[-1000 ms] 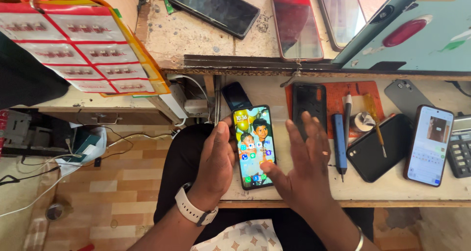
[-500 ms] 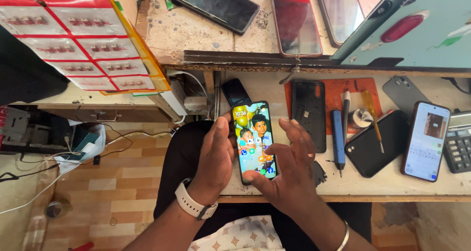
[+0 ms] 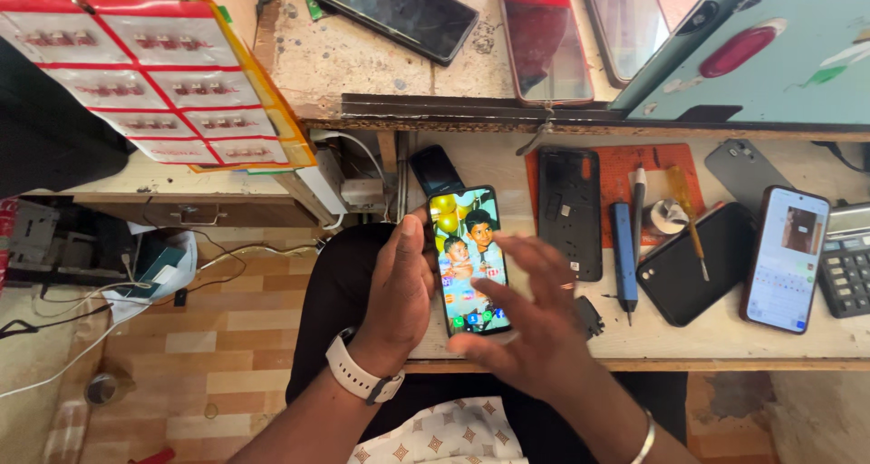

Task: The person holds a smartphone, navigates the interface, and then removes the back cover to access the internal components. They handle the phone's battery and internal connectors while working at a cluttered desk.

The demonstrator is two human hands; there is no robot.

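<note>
My left hand (image 3: 399, 287) grips the lit smartphone (image 3: 469, 260) over the table (image 3: 544, 342) edge while my right hand (image 3: 526, 323) hovers spread and empty, so a loose grip could drop it floorward.

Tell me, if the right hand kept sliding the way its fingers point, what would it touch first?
The right hand points up-left, fingers spread above the lit smartphone that the left hand steadies. It would probably meet that screen first, though its height above the glass is unclear.
</note>
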